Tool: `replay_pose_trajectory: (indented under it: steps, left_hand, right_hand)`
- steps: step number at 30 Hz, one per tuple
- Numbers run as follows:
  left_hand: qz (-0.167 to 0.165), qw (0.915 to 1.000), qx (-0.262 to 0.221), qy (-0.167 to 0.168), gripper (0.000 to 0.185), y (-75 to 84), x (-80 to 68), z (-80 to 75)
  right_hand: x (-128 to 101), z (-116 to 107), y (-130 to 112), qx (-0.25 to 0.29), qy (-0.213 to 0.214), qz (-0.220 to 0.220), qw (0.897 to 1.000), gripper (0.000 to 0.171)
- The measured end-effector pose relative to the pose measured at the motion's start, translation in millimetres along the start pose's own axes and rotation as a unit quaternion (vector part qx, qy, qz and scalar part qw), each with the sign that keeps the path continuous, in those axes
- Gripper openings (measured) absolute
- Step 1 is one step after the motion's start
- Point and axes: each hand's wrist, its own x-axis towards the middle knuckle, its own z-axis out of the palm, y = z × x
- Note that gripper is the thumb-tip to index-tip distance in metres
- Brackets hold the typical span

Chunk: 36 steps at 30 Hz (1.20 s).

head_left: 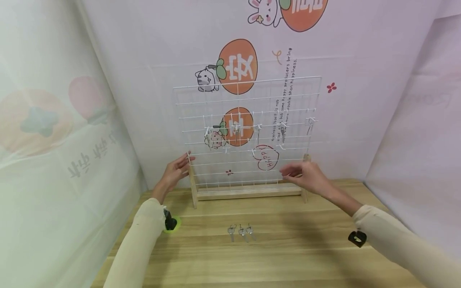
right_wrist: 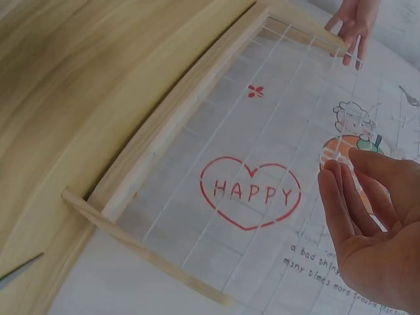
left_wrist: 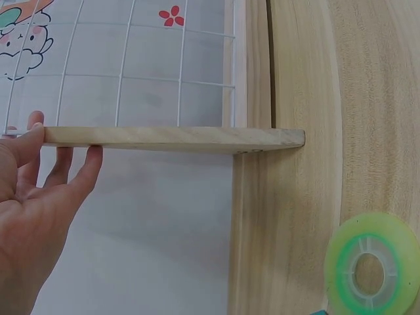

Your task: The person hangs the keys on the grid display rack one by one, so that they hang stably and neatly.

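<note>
Three small keys (head_left: 241, 233) lying side by side on pale wooden worktop (head_left: 288, 256), nearest the camera, well apart from both hands. Further back, white wire grid rack (head_left: 248, 132) standing upright in a wooden base against a wall covered in cartoon fruit and a red "HAPPY" heart (right_wrist: 252, 191). Several small white hooks (head_left: 258, 128) clipped across the rack's middle rows. Left hand (head_left: 176, 171) open, fingers straight and relaxed, fingertips touching the top of the rack's left wooden post (left_wrist: 170, 138). Right hand (head_left: 309, 176) open too, fingers straight and close together, raised just in front of the rack's lower right part, holding nothing; contact with the wire impossible to tell. Green tape roll (left_wrist: 373, 264) flat on worktop beside left wrist.
</note>
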Motion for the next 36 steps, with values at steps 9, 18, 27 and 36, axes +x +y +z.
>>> replay_pose_trajectory:
  steps: [9, 18, 27, 36]
  left_hand:
    - [0.001, 1.0000, 0.004, 0.005, 0.058, 0.0, -0.6, 0.7]
    - [-0.005, 1.0000, 0.002, 0.007, 0.057, -1.3, -0.4, 0.2]
    - [-0.010, 0.9999, 0.001, 0.011, 0.056, -0.2, 0.2, -0.6]
    - [-0.016, 0.9998, -0.002, 0.011, 0.056, 0.7, 1.9, 0.3]
  right_hand:
    - [-4, 29, -2, 0.036, -0.023, -0.003, 0.999, 0.015]
    - [-5, 56, -5, 0.026, -0.032, -0.023, 0.999, 0.017]
    - [-4, 83, -9, 0.058, -0.068, -0.015, 0.996, 0.017]
    - [-4, 114, -8, 0.073, -0.086, -0.017, 0.993, 0.015]
